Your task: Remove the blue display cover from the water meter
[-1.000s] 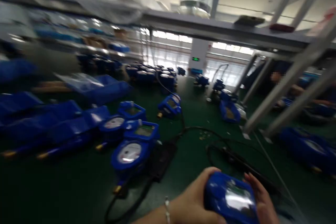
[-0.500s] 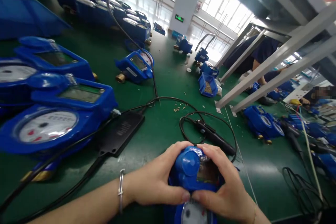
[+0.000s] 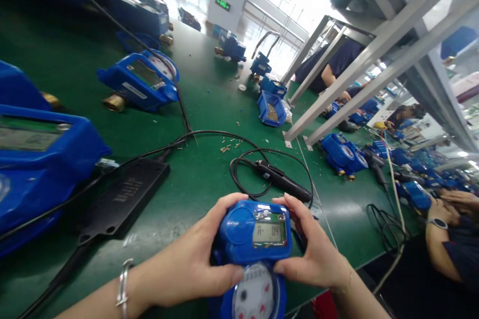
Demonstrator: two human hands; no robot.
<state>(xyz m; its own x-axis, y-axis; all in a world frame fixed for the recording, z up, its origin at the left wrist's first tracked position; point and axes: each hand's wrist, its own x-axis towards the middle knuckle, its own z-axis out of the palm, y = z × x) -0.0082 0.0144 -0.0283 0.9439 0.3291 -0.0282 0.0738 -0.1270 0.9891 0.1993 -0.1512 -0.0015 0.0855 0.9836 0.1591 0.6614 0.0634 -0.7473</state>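
change: half a second ago the blue water meter (image 3: 255, 254) sits tilted in my hands with its little screen dark and glary; now it's squared up facing me and the display reads something like "A- 04". The view has also dropped and swung left, so the bench fills most of the frame.

what that means: my guess is the unit is powered and I'm at the read-the-screen stage, not the handling stage.

left hand (image 3: 194, 264): wrapped round the left side of the meter, thumb along the lower edge of the display housing, fingers curled over the top. Closed firmly on it.

right hand (image 3: 318, 254): same deal on the right side, thumb under the screen, fingers over the top corner. Closed on it too.

where the meter is: bottom centre of the frame, at the near edge of the green bench (image 3: 209, 179); can't tell if it rests on it.

containers: small blue bin (image 3: 272, 109) in the upper middle, holding a heap of small brassy bits, too small to tell what.

nearby: black pen-shaped tool (image 3: 282, 182) with coiled cable just beyond the meter, black adapter box (image 3: 123, 197) to the left.

others: a co-worker's hand with a watch (image 3: 437, 214) at the right edge.
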